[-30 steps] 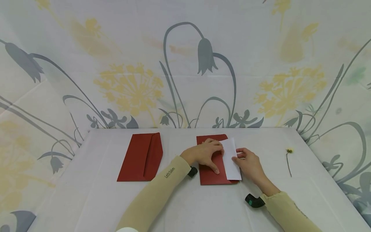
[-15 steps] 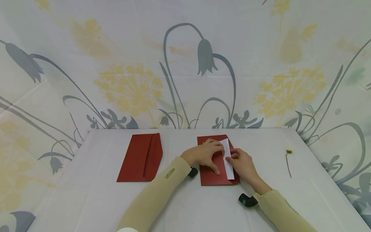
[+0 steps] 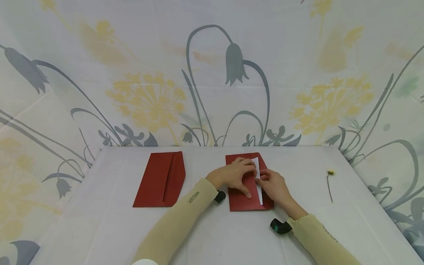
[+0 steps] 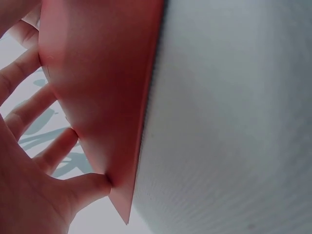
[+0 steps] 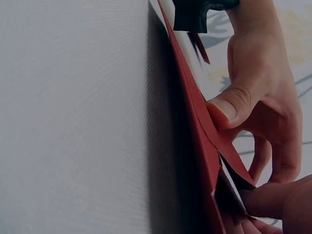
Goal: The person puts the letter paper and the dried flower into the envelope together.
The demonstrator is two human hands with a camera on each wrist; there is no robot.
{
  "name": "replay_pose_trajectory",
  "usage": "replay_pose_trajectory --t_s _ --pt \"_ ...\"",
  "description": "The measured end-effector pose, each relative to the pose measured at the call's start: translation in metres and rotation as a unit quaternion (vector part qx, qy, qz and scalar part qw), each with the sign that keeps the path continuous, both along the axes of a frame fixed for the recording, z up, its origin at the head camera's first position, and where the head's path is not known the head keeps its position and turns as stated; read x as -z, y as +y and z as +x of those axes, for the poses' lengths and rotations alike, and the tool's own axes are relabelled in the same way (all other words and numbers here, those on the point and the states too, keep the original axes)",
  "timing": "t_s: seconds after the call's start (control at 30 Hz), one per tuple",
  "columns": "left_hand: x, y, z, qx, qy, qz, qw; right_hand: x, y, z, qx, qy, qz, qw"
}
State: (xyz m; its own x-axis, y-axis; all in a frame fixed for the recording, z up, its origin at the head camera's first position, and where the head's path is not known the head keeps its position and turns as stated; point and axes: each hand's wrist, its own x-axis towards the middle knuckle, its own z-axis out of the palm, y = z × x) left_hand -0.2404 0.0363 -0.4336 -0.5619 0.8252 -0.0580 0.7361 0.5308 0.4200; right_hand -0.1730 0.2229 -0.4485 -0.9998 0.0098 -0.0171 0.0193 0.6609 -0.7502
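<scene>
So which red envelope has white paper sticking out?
The envelope on the right: white paper sticks out of its opening. The envelope on the left shows no paper.

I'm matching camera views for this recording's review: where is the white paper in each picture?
Head: right of centre, below the middle; the white paper shows as a narrow strip at the red envelope's opening, between left hand and right hand.
Left wrist: not visible.
Right wrist: lower right, a thin pale edge of paper inside the opening, at the right hand's fingers.
Shared landmark: the red envelope under the left hand, in all three views.
</scene>
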Motion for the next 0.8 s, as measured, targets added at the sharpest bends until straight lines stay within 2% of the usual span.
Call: replay_pose_trajectory --t_s 0.3,0.53,0.8 --pt "-0.001 0.000 0.001 -0.006 0.005 0.002 1.0000 -0.001 0.002 -0.001 0.002 0.007 0.007 1.000" --pt "0.000 0.001 0.002 -0.014 0.002 -0.002 0.9999 0.000 0.007 0.004 0.007 0.007 -0.091 0.996" --pt "-0.001 0.002 0.002 -0.016 0.005 0.001 0.9999 0.000 0.010 0.006 -0.002 0.004 -0.121 0.993"
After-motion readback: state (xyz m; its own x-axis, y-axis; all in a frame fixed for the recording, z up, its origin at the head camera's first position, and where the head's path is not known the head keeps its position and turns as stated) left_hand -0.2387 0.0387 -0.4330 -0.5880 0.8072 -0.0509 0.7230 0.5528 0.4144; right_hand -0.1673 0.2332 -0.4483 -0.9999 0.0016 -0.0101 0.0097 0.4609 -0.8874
